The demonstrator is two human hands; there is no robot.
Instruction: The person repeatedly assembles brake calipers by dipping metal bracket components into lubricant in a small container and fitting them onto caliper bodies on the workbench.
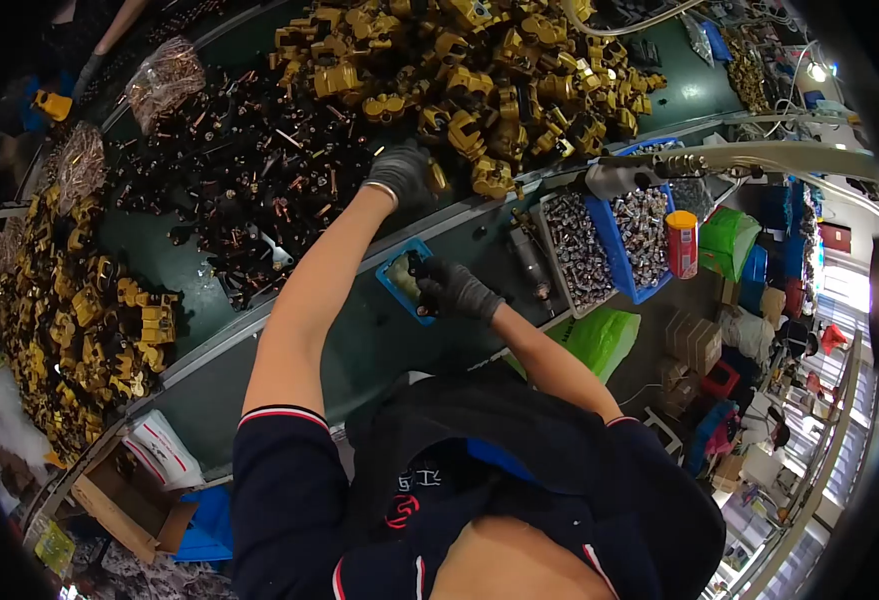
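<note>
Head view shows the left hand (401, 178) gripping a gold part (437, 180) between black heap (249, 170) and gold heap (499, 75), probably stiff, weighty and slick, best held round its body, while I cannot tell whether the right hand (461, 290) at the blue tray (400, 296) grips anything.

Small parts (249, 190) are being flanked on the tabletop (139, 240) by castings (470, 82), left and right. Across a rail (221, 333), on the near side, a tray (397, 295) is being carried; to its right, a tool (529, 262) is being followed by two filled bins (611, 245) and a canister (681, 245).
</note>
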